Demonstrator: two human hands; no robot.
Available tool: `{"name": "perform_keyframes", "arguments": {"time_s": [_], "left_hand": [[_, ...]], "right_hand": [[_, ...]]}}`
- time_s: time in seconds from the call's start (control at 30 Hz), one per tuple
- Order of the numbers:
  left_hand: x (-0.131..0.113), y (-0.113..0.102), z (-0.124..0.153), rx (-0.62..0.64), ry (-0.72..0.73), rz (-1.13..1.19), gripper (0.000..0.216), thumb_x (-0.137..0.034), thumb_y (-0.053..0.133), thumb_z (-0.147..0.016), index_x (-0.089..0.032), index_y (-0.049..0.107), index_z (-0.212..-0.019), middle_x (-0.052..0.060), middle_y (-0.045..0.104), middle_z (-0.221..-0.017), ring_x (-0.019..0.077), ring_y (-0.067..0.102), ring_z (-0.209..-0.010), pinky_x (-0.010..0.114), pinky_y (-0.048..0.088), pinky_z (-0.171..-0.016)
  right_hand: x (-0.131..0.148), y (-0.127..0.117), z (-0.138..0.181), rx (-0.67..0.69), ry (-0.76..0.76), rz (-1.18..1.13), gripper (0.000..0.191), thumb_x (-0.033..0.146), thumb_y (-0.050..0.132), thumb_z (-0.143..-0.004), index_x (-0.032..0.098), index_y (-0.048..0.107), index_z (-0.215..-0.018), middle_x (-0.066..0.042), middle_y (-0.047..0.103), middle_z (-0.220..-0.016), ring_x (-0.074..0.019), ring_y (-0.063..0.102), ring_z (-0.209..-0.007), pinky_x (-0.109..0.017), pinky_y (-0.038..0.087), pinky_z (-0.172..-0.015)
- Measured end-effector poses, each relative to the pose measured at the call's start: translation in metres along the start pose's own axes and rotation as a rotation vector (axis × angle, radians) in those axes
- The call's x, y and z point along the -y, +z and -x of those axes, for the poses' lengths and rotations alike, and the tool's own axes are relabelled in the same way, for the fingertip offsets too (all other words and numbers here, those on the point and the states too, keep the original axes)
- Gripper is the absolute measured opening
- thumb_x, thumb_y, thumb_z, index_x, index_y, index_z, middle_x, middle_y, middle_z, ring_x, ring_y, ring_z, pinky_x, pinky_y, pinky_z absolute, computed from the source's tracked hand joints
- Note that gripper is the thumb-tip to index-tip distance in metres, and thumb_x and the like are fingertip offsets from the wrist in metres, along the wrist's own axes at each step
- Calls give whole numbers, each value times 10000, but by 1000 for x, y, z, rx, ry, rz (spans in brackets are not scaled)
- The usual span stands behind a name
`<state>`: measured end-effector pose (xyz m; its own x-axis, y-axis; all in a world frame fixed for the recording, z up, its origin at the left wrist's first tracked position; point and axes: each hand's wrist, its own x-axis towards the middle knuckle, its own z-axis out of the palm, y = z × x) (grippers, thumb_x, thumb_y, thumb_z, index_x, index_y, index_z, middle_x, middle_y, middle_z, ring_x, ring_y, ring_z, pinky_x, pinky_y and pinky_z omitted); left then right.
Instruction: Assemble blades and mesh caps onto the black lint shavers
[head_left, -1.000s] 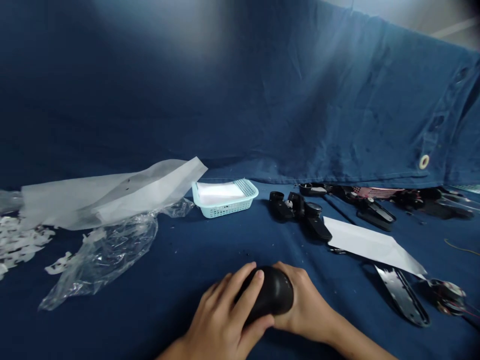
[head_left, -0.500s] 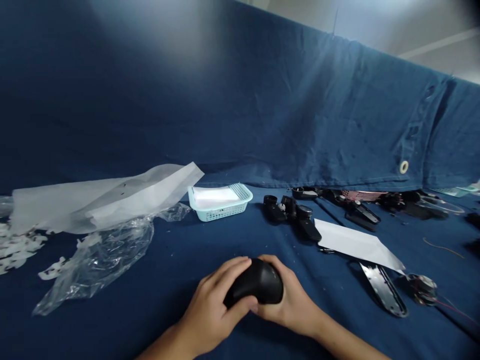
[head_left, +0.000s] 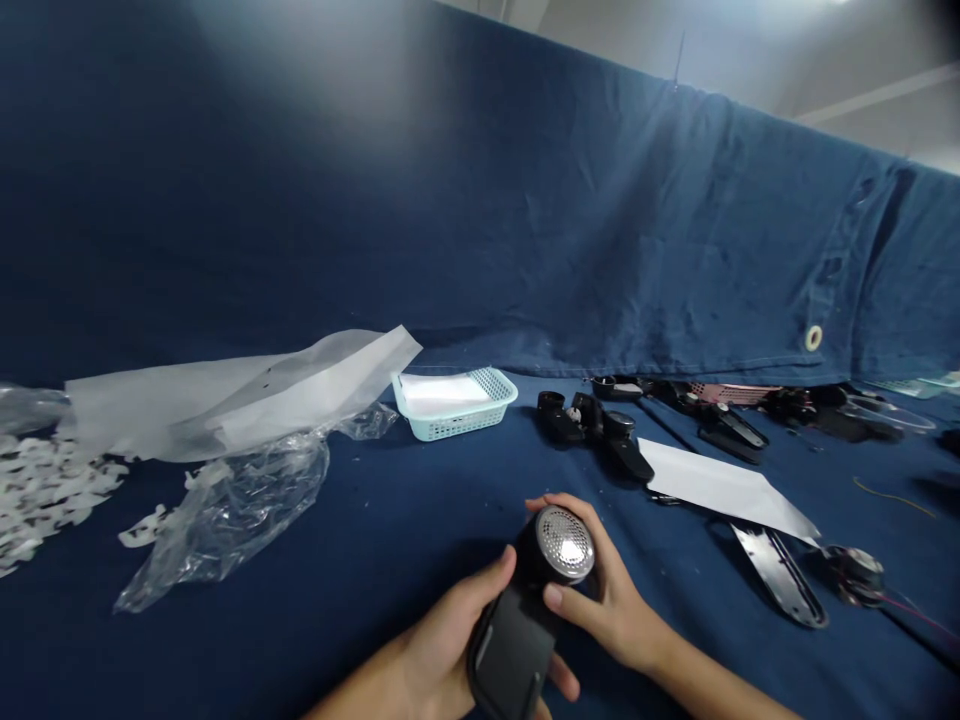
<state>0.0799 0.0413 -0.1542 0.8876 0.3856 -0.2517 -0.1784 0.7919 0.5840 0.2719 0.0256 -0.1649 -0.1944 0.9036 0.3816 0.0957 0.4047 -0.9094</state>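
Note:
Both my hands hold a black hand-held device (head_left: 525, 625) with a round silver mesh head (head_left: 564, 544), low in the middle over the blue cloth. My left hand (head_left: 457, 650) wraps the body from the left and below, thumb up by the head. My right hand (head_left: 600, 600) curls round the head end, thumb pressed on its side. The mesh head faces up toward me.
A small pale-green basket (head_left: 455, 401) with white sheets stands ahead. Crumpled clear plastic (head_left: 225, 505) and a white bag (head_left: 225, 395) lie left, white scraps (head_left: 45, 490) further left. Black device parts (head_left: 600, 430), a white paper (head_left: 724, 488) and a metal plate (head_left: 780, 575) lie right. A blue cloth wall (head_left: 525, 220) rises behind.
The device has been turned in my hands: earlier its rounded black back showed, now the silver mesh head and flat front face me. My hands sit slightly lower and further right.

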Motion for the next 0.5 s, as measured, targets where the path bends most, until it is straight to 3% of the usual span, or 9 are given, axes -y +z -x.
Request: {"name": "perform_keyframes", "arguments": {"time_s": [0.27,0.5], "left_hand": [[1,3,-3,-122,9,45,748,-598,147,-966,-42,588,-1203,162,729,-726,172,703,-562,234,520,-553],[0,3,-3,-178,89,43,557,-506,483,-920,-174,448,-1366,89,728,-778,193,720,-648,237,493,-563]], "right_hand": [[1,0,1,0,108,-79,625,392,707,-828,347,382,-1361,-74,475,-1411,-305,457,-1301,-466,325,-1101],[1,-4,4,-21,109,-77,669,328,757,-781,356,415,-1355,-77,471,-1417,-320,475,-1290,-487,368,-1080]]}}
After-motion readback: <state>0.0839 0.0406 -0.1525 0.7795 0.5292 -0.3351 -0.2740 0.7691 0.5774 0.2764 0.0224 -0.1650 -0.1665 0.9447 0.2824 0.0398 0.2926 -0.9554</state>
